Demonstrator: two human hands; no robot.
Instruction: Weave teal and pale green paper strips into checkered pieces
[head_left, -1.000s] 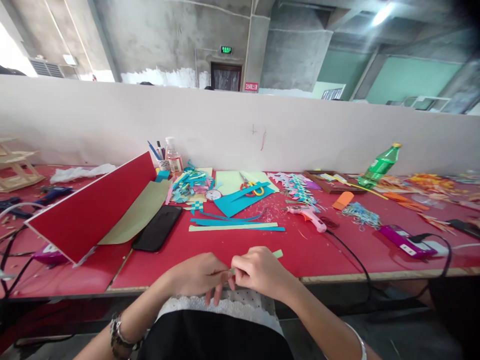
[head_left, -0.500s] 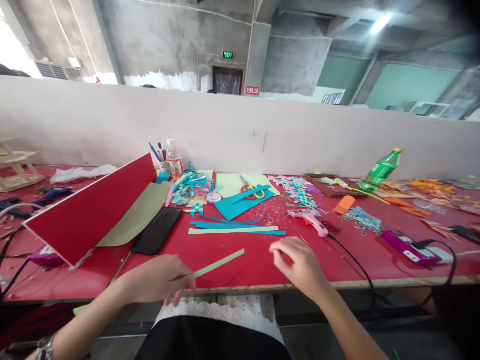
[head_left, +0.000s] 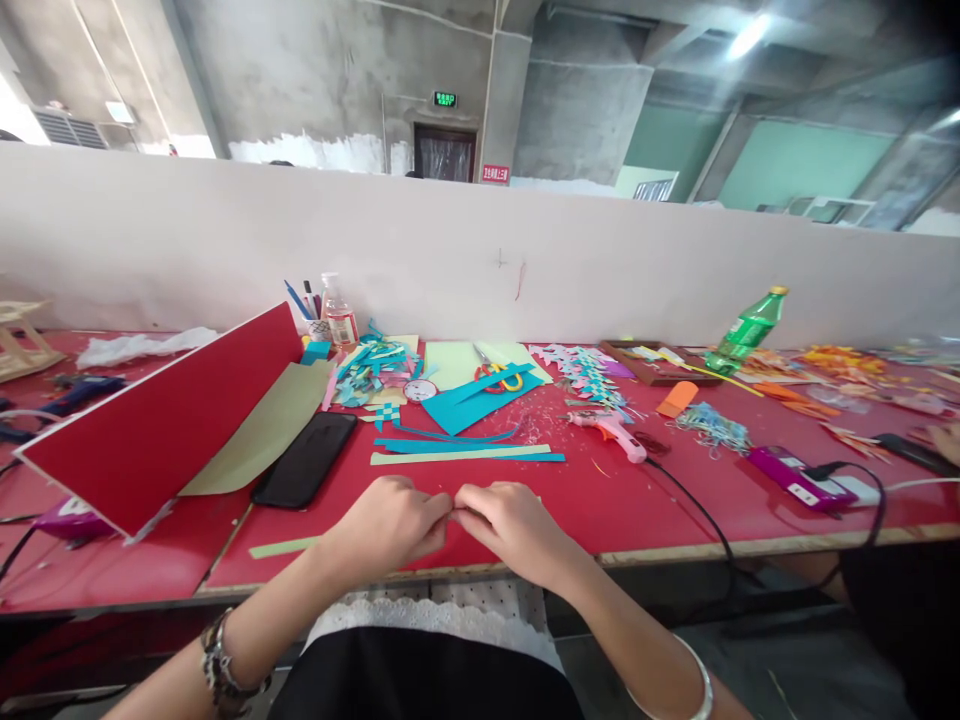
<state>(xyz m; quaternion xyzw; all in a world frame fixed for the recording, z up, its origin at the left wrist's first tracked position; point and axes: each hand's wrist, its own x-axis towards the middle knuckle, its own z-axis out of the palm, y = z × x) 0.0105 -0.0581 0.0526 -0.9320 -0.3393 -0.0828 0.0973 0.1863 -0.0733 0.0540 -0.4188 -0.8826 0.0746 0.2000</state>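
Both hands meet at the near edge of the red table [head_left: 660,500], fingertips touching. The left hand [head_left: 390,525] is closed in a narrow pinch on a pale green paper strip [head_left: 285,547], whose free end trails left from under the hand and lies flat on the table. The right hand [head_left: 510,525] pinches the same strip where the 2 sets of fingertips join; that end is hidden by the fingers.

Just beyond the hands lie a longer light green strip [head_left: 461,455] and a blue strip [head_left: 450,443], side by side. A black phone [head_left: 304,460] lies to the far left of the hands, beside a tilted red board [head_left: 157,420]. A pink glue gun [head_left: 607,430] lies to the far right.
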